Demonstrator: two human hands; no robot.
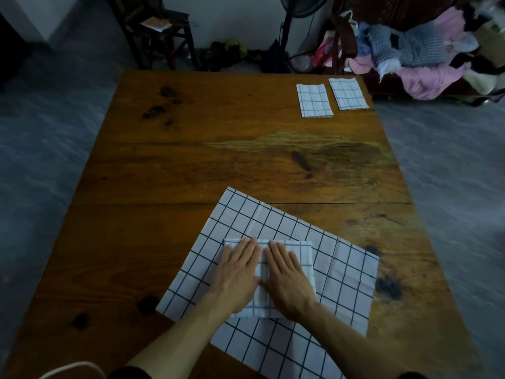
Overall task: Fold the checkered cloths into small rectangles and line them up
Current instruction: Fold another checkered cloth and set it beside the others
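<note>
Both hands lie on a folded cloth point(304, 258) atop an open cloth point(341, 272); two folded cloths point(314, 100) sit far right.

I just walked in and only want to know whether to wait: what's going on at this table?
A person is folding checkered cloths on a wooden table. Both hands, the left hand and the right hand, press flat on a folded cloth that lies on top of a larger spread cloth near the person. Two finished rectangles lie side by side at the far right corner. A pile of other fabric sits beyond the table.
</note>
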